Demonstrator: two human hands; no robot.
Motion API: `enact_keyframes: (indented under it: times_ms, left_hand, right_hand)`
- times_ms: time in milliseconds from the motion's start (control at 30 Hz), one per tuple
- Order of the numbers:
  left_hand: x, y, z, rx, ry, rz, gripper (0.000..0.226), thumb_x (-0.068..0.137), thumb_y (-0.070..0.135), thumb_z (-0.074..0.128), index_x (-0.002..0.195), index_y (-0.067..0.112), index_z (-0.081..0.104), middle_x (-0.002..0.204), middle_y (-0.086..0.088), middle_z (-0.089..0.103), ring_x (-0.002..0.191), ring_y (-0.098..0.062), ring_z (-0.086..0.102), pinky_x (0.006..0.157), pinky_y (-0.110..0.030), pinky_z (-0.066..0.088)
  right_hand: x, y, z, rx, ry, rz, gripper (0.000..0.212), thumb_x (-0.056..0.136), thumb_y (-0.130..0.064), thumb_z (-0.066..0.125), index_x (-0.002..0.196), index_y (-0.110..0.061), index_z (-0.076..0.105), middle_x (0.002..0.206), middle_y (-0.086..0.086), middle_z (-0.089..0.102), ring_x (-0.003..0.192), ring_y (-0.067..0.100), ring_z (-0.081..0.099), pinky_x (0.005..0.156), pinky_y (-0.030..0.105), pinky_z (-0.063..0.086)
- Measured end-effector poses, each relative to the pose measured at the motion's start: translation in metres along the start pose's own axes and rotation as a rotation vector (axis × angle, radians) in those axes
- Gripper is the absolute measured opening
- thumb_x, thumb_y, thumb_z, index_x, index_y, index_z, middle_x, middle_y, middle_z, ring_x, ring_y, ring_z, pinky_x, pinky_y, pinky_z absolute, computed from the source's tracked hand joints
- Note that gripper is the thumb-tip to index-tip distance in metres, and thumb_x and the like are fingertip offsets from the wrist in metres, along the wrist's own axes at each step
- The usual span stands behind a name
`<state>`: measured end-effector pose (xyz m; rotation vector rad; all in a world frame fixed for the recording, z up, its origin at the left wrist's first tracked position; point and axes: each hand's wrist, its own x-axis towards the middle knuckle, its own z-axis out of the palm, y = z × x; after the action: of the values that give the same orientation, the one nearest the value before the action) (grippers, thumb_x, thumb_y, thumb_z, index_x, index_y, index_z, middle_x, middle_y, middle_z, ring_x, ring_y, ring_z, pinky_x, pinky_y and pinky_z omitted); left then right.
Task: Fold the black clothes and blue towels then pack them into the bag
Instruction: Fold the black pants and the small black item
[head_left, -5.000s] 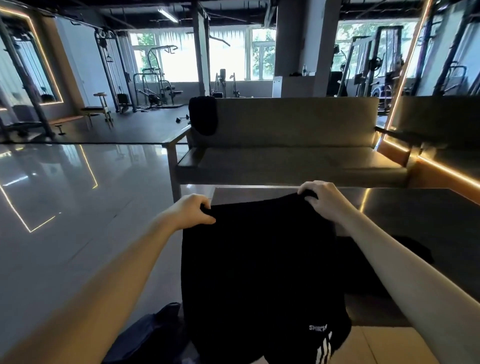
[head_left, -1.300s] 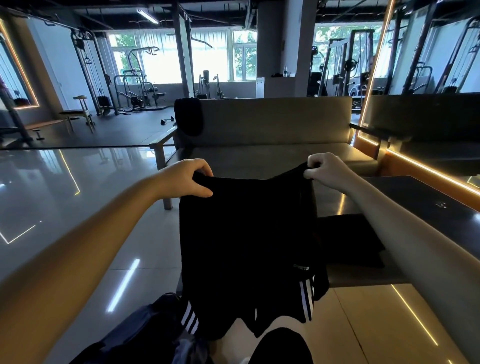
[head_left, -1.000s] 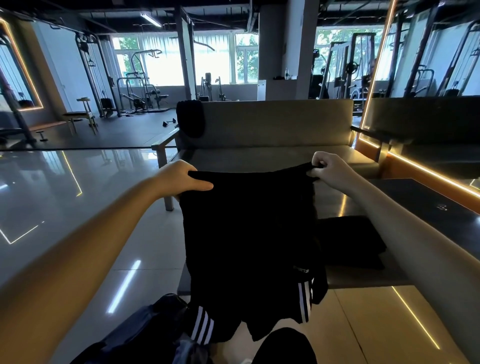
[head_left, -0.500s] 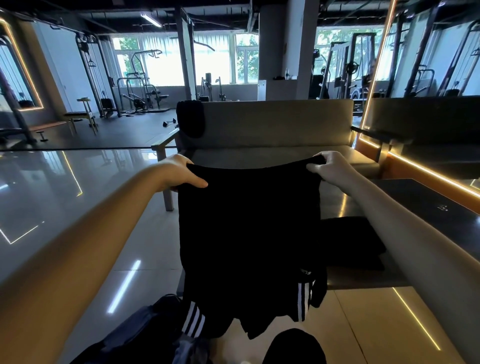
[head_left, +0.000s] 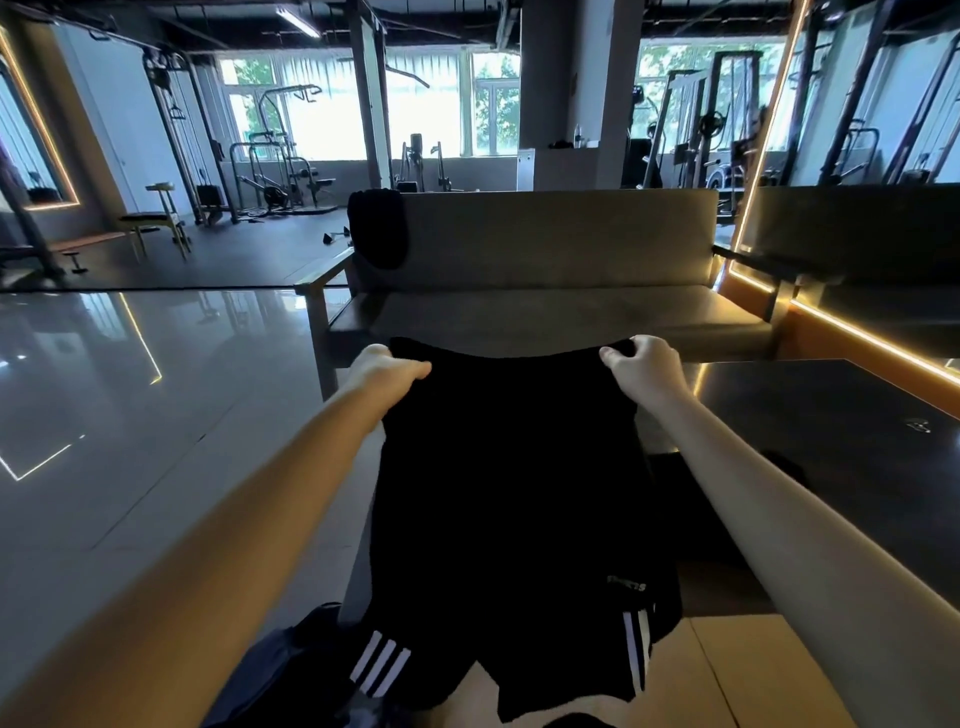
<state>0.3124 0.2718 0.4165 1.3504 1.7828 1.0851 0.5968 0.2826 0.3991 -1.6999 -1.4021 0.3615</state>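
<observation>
**Black shorts held up by the waistband**

Held black shorts (head_left: 509, 493) up in the air, out in front, spread wide and flat between two bare arms. Pinched the left end of the waistband in the left grip (head_left: 387, 366), thumb on the near face, fingers curled behind the cloth. Clamped the right end in the right grip (head_left: 641, 364), knuckles bent over the top edge. Let the soft, matte fabric sag a little along the top and fall straight into two short legs. Showed white stripes (head_left: 379, 667) slanting at each outer hem, and a small pale logo above the right-hand set.

Had a dark bag (head_left: 280, 670) low at the left, soft-sided and rumpled, partly hidden under the shorts' left leg. Faced, to the right, a dark table (head_left: 857, 441) with a smooth, glossy top. Left a flat black cloth (head_left: 691, 514) on it just behind the shorts, its outline too dark to make out. Looked past these to a long, boxy sofa (head_left: 545, 312) with another black garment (head_left: 379, 228) draped over the left end of its back, and a polished, mirror-like floor (head_left: 130, 415) on the left.
</observation>
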Motion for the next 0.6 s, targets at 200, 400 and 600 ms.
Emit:
enact_keyframes:
  times_ms: [200, 400, 600]
  left_hand:
    - [-0.002, 0.009, 0.034, -0.131, -0.009, 0.041, 0.023, 0.083, 0.023, 0.068, 0.086, 0.000, 0.065, 0.084, -0.013, 0.065, 0.077, -0.026, 0.065, 0.073, -0.033, 0.053]
    - [-0.014, 0.007, 0.070, -0.071, -0.031, 0.130, 0.019, 0.083, 0.025, 0.064, 0.075, 0.009, 0.066, 0.073, -0.006, 0.064, 0.074, -0.023, 0.063, 0.065, -0.030, 0.046]
    - [-0.032, 0.001, 0.084, 0.042, -0.079, 0.304, 0.019, 0.091, 0.019, 0.053, 0.098, 0.011, 0.069, 0.084, -0.001, 0.065, 0.073, -0.013, 0.059, 0.052, -0.016, 0.037]
  right_hand:
    - [-0.007, -0.018, 0.044, 0.289, -0.083, 0.068, 0.021, 0.086, -0.028, 0.067, 0.083, -0.007, 0.066, 0.079, 0.004, 0.067, 0.081, 0.027, 0.067, 0.068, 0.034, 0.052]
    - [-0.025, -0.033, 0.080, 0.379, -0.185, 0.036, 0.015, 0.086, -0.030, 0.067, 0.085, -0.016, 0.062, 0.082, 0.001, 0.066, 0.080, 0.018, 0.064, 0.075, 0.033, 0.053]
    - [-0.035, -0.035, 0.082, 0.466, -0.112, 0.066, 0.012, 0.087, -0.027, 0.066, 0.083, -0.016, 0.065, 0.075, -0.004, 0.065, 0.069, 0.009, 0.060, 0.054, 0.012, 0.046]
